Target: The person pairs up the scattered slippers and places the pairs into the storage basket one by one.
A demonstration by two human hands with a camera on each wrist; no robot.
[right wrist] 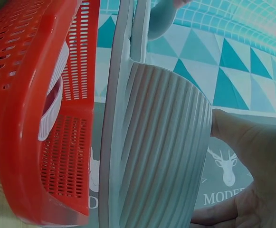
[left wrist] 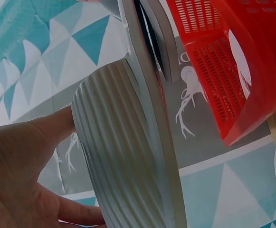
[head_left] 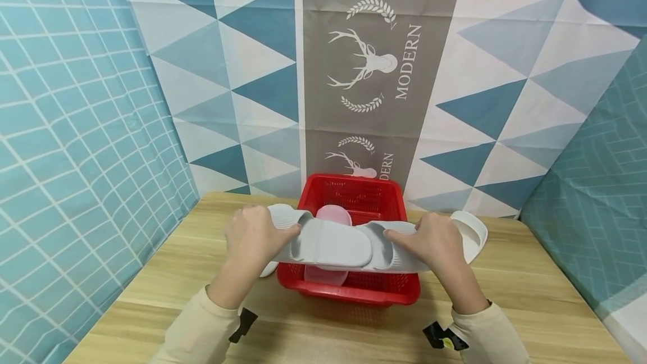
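With our left hand [head_left: 253, 236] and right hand [head_left: 436, 239] each gripping a grey slipper [head_left: 331, 243] at mid-frame, we should lower both level into the red basket [head_left: 354, 291]

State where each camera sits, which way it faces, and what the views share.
Head: above, facing forward and down at the red basket; both hands and sleeves show, gripping grey slippers.
Left wrist: beside the left hand, facing the slipper's ribbed strap.
Right wrist: beside the right hand, facing the other ribbed strap.
All three views share the slippers and basket.
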